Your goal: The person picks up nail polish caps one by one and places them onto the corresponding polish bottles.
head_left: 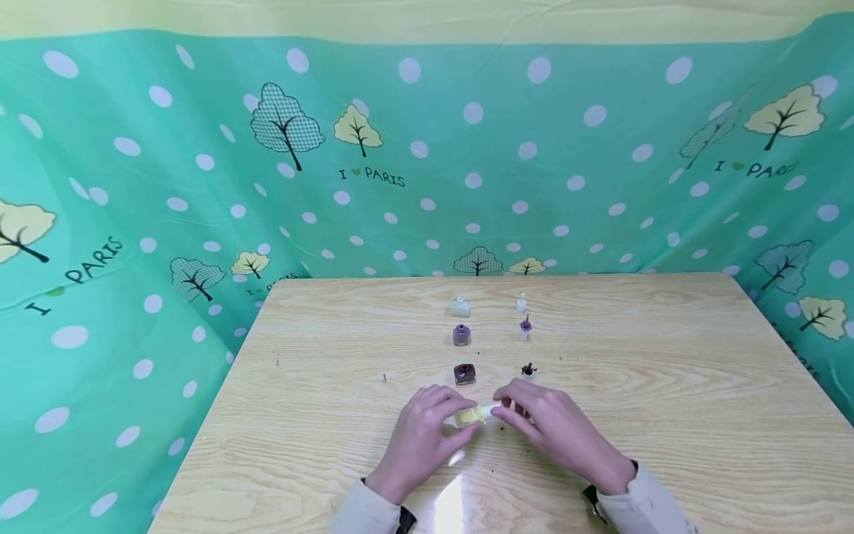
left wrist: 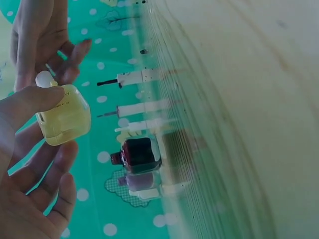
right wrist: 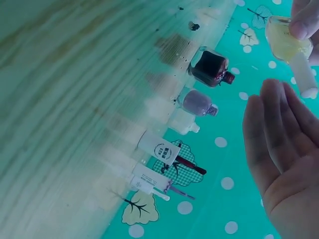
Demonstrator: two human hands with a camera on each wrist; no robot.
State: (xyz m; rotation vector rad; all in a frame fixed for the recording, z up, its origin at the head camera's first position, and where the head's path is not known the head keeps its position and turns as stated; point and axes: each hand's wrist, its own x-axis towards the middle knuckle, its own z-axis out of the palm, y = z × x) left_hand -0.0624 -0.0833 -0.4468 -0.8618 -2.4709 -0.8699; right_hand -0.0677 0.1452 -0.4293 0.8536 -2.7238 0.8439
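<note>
My left hand (head_left: 425,430) pinches a small nail polish bottle (left wrist: 72,117) of pale yellow polish between thumb and fingers, tilted sideways above the table. Its white cap (right wrist: 301,74) is on and points toward my right hand (head_left: 550,423). That hand is held around the cap's end, its fingers (right wrist: 273,119) loosely extended in the right wrist view, where the cap's end shows uncovered. Beyond the hands stand uncapped bottles: a dark red one (head_left: 465,374), a purple one (head_left: 461,335) and a whitish one (head_left: 460,308).
Right of the bottles, their white caps stand brush up: one with a dark brush (head_left: 528,371), one with purple (head_left: 525,328), one with white (head_left: 521,302). Small dark specks dot the wooden table (head_left: 300,445). A green patterned cloth (head_left: 400,148) hangs behind.
</note>
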